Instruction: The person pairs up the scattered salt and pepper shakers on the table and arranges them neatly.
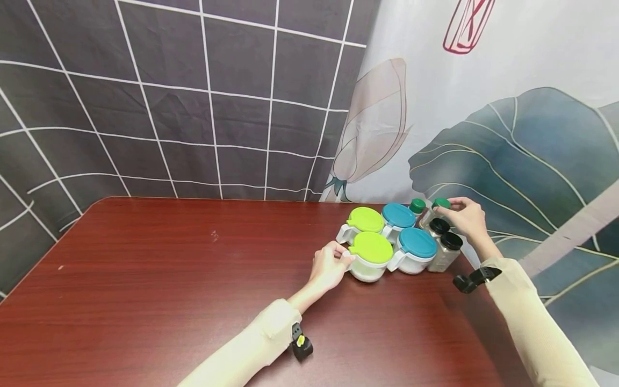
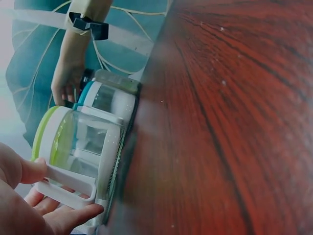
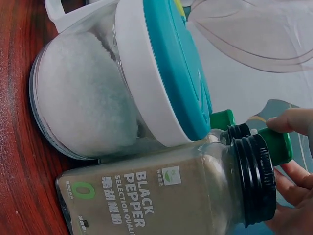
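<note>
My left hand grips the white handle of the nearer lime-lidded seasoning jar, thumb on one side and fingers on the other. Behind it is a second lime-lidded jar. Two blue-lidded jars stand beside them; one holds white grains. At the right end of the group, my right hand pinches the green cap of a spice bottle, whose body is mostly hidden. The black-capped black pepper bottle stands in front of it, with another black-capped bottle between.
Another green-capped bottle stands at the back of the group. The brown wooden table extends left and forward. A dark checked cloth hangs behind, and a leaf-patterned curtain hangs close on the right.
</note>
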Demonstrator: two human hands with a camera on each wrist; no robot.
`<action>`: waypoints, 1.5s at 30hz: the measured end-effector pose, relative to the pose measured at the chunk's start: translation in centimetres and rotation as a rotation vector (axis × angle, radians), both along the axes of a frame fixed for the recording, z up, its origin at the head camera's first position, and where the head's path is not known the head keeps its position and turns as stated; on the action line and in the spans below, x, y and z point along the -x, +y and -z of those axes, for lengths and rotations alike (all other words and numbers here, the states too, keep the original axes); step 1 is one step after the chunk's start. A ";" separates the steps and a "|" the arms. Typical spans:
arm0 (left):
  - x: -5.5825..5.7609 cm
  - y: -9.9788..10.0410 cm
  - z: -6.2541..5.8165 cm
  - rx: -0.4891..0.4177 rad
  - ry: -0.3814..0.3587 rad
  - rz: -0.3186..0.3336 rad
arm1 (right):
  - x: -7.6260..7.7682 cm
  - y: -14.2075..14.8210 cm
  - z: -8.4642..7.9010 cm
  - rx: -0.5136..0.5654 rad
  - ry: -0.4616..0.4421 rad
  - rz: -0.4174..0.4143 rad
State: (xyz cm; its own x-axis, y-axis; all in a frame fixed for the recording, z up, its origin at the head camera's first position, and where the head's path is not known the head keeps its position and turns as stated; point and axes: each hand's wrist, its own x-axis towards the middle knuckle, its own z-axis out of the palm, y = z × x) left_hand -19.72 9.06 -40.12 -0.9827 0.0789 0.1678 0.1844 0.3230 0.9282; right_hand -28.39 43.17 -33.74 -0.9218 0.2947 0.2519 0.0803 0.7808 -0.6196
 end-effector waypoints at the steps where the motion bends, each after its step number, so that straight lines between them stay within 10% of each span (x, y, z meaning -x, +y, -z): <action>1: 0.0 0.0 -0.1 -0.006 0.002 0.001 | -0.2 -0.2 -0.2 0.003 0.005 -0.015; 30: -0.6 -2.6 -0.9 -0.032 0.026 0.002 | -1.2 -2.3 -1.2 0.225 0.186 0.212; 45: -0.3 -3.7 -1.0 -0.071 0.033 -0.014 | -1.3 -3.1 -1.9 0.256 0.354 0.181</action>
State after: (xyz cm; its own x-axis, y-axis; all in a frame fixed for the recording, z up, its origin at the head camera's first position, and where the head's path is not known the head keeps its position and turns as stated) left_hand -19.41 5.37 -39.13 -0.9774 0.0519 0.2047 0.2111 0.2591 0.9425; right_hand -27.14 40.10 -31.88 -0.7203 0.5367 0.4396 -0.0493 0.5924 -0.8041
